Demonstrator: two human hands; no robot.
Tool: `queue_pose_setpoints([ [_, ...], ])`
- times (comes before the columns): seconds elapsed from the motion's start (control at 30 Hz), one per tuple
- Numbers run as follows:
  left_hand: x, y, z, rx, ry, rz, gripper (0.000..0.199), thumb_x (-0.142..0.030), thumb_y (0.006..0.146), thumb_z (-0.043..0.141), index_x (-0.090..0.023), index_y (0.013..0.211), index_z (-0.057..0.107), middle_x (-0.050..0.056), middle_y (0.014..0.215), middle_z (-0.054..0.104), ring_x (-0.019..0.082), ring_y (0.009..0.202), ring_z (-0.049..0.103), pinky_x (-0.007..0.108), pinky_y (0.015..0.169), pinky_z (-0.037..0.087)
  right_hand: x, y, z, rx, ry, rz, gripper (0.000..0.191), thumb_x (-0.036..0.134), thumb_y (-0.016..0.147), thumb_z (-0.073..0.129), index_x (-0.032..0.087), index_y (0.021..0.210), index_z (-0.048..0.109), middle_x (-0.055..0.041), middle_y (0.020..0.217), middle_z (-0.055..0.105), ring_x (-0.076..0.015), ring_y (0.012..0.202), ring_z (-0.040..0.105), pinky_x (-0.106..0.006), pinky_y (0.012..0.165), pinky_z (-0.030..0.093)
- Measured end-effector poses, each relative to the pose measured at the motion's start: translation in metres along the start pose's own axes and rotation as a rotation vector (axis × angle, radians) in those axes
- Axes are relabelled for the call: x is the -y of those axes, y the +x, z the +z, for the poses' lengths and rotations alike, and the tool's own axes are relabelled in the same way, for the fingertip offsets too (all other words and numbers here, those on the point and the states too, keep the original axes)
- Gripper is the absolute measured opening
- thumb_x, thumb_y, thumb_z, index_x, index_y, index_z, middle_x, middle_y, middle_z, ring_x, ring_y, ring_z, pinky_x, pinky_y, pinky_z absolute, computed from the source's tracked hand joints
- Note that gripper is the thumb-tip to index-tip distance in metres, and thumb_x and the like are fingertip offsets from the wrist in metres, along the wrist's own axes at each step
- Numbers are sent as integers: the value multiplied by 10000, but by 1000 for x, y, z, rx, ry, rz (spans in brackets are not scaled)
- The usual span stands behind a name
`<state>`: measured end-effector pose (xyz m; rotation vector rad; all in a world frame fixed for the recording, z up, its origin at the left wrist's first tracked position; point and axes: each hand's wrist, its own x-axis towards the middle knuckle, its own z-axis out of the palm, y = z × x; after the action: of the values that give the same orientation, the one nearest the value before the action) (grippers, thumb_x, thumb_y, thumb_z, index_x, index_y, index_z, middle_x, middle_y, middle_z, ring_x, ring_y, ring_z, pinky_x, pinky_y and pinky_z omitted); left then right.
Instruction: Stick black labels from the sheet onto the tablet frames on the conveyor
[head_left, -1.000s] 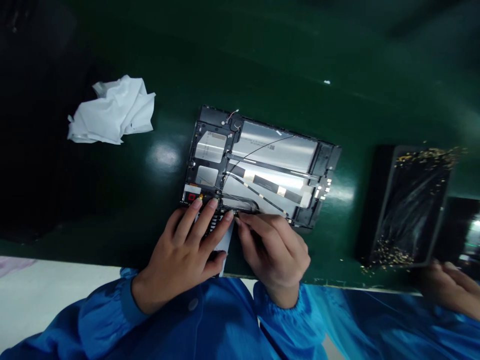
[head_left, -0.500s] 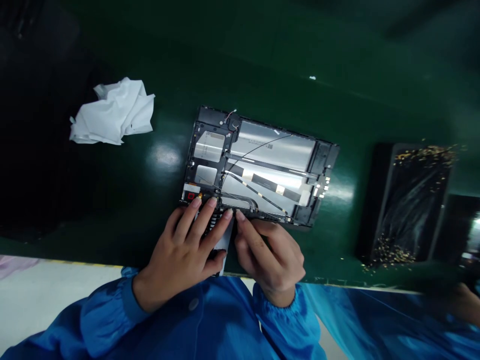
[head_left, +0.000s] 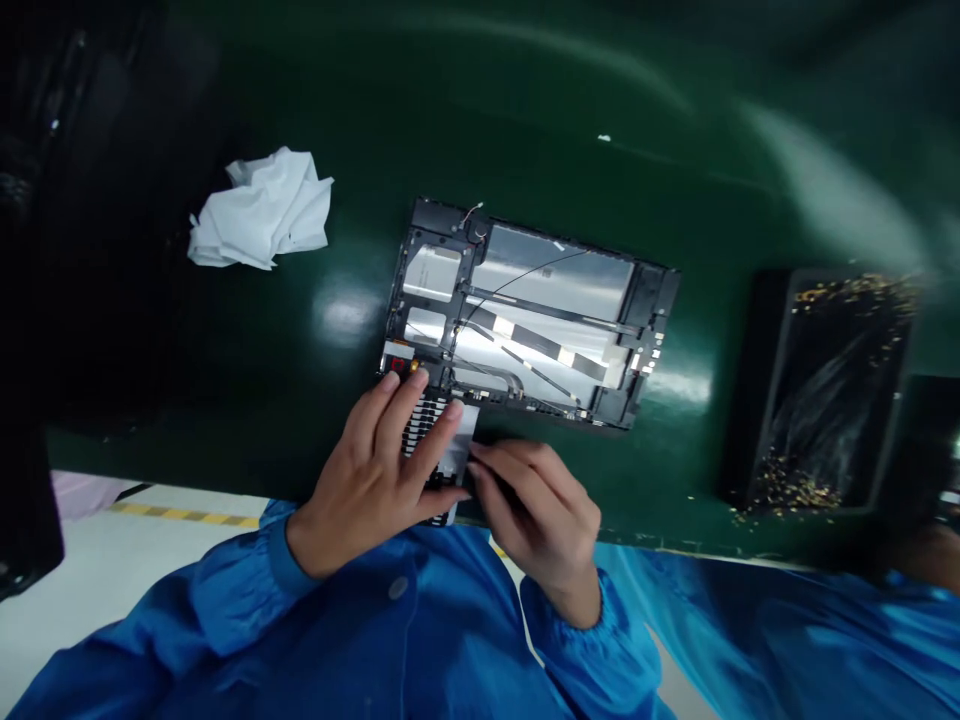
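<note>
An opened tablet-like device [head_left: 555, 270] lies on the green table, with bare metal plates, dark cables and a black frame. Below its left corner is a pale sheet [head_left: 463, 440] bearing rows of small black strips. Spread over this sheet is my left hand [head_left: 375, 455], fingers apart, with fingertips close to the device's lower left edge. My right hand [head_left: 540, 510] is closed in a pinch beside the sheet's right edge, just below the device. Whatever lies between its thumb and forefinger is hidden or too small to make out.
Crumpled white paper [head_left: 262, 210] lies to the left. On the right stands a black tray [head_left: 776, 390] scattered with small gold-coloured pieces. A white scrap [head_left: 604, 137] lies farther back. Another person's blue sleeve [head_left: 750, 630] shows at lower right.
My right hand has drawn back from the device's lower edge to the sheet's right side. My left hand keeps its place over the sheet. The whole view has shifted slightly.
</note>
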<state>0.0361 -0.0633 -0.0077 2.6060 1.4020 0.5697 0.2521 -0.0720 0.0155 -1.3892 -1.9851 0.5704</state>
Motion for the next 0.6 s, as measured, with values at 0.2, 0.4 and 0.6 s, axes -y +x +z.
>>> queue_pose_setpoints([
  [0.2,1,-5,2,-21,-29,14,709,-713,1017,713,-130,1417,660,213,1392,664,367,1426,587,496,1253,510,1,-14,-1,143,43,-65,249,65,1025,696,165,1239,773,-82,984,757,-204,849,714,-346,728,588],
  [0.4,0,-8,0,24,-48,28,781,-751,1064,589,-91,1480,625,230,1459,619,386,1482,547,530,1259,498,6,-6,-7,244,-108,-200,193,119,1084,628,127,1186,791,-116,1009,773,-216,890,682,-357,772,593],
  [0.6,3,-14,-4,103,-73,104,868,-776,1119,369,-48,1534,594,236,1479,650,354,1483,576,510,1308,447,22,22,-10,407,-364,-387,275,57,1058,525,105,922,759,-99,796,658,-233,711,528,-381,610,456],
])
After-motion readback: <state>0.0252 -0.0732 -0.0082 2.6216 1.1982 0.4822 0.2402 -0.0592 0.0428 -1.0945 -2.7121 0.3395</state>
